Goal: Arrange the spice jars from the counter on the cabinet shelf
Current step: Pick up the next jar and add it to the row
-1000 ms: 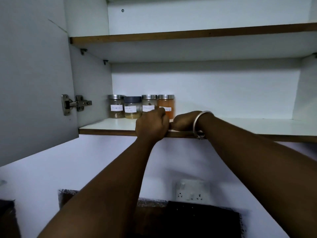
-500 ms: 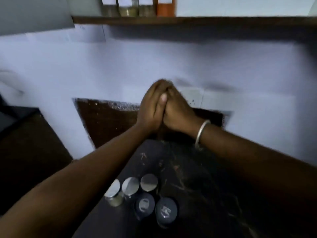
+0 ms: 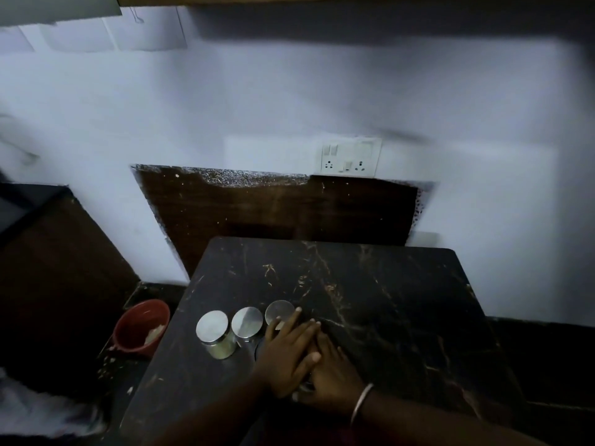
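Counter: dark marbled counter point(image 3: 386, 317) is standing against a white wall, a socket plate point(image 3: 351, 156) above it.
Jars: three steel-lidded spice jars point(image 3: 246, 325) are sitting in a row near the counter's left edge.
Left hand point(image 3: 289, 355): lying flat, fingers spread, overlapping the right and touching the rightmost jar.
Right hand point(image 3: 335, 378): resting beneath it; whether it is gripping anything cannot be told.
Floor: red bowl point(image 3: 140, 326) is sitting left of the counter.

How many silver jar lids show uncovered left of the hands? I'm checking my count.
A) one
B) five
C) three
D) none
C: three round silver lids sit in a row on the counter, at and, the last one touched by the left hand's fingers.
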